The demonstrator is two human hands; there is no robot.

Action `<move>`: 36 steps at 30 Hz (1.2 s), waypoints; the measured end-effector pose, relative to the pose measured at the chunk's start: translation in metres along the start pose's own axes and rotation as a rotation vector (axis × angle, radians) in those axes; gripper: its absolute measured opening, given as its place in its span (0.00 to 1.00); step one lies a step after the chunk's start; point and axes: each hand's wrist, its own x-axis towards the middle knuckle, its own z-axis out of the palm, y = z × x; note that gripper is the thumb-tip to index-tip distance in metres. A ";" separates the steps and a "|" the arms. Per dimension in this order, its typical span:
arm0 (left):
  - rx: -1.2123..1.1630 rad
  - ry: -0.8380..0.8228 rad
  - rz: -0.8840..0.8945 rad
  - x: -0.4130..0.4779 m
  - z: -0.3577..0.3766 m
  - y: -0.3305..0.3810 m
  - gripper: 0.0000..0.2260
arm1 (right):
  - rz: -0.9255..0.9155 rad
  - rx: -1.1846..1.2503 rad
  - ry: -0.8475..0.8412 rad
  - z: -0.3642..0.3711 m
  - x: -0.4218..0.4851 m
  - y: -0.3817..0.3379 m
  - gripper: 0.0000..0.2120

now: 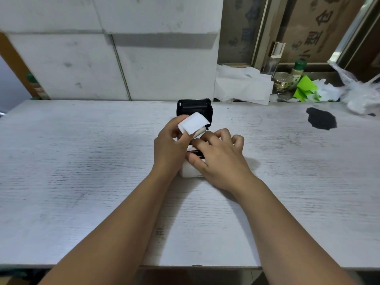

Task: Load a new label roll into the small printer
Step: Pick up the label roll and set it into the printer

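— Pale wood-grain counter, white blocks behind, paper scraps w/ a green sheet far right. Where's the roll?

— Small white printer w/ black flipped-up lid sits mid-counter. White label roll is in its bay; left hand pinches the loose white label end, right hand clamps the body.

— Risk?

— Prob. tail skews or tears if pulled off-axis; lid could then shut on slack, so a jam.
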 end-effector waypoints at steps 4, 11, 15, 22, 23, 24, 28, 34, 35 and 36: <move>-0.024 -0.057 0.017 0.006 -0.004 -0.001 0.11 | 0.005 -0.008 -0.084 -0.007 0.000 0.003 0.24; 0.008 -0.167 0.073 0.014 -0.006 -0.003 0.14 | -0.026 -0.028 -0.260 -0.018 0.008 0.009 0.32; 0.070 -0.141 0.072 0.013 -0.005 -0.004 0.13 | -0.046 -0.011 -0.315 -0.021 0.012 0.012 0.33; 0.262 -0.245 0.013 0.016 -0.008 -0.008 0.09 | -0.061 0.099 -0.316 -0.021 0.004 0.021 0.32; 0.266 -0.250 0.019 0.016 -0.008 -0.007 0.09 | -0.054 0.116 -0.309 -0.020 0.003 0.021 0.32; 0.272 -0.249 0.027 0.015 -0.008 -0.006 0.08 | -0.049 0.131 -0.300 -0.020 0.001 0.021 0.32; 0.307 -0.230 0.018 0.012 -0.007 -0.004 0.08 | -0.051 0.142 -0.259 -0.015 -0.001 0.022 0.32; 0.347 -0.243 -0.064 0.008 -0.010 0.001 0.10 | -0.001 0.291 -0.127 -0.012 -0.002 0.022 0.33; 0.357 -0.253 -0.057 0.008 -0.010 0.001 0.09 | 0.019 0.341 -0.107 -0.012 -0.001 0.023 0.32; 0.375 -0.260 -0.047 0.007 -0.010 0.002 0.08 | 0.035 0.401 -0.079 -0.012 0.000 0.024 0.31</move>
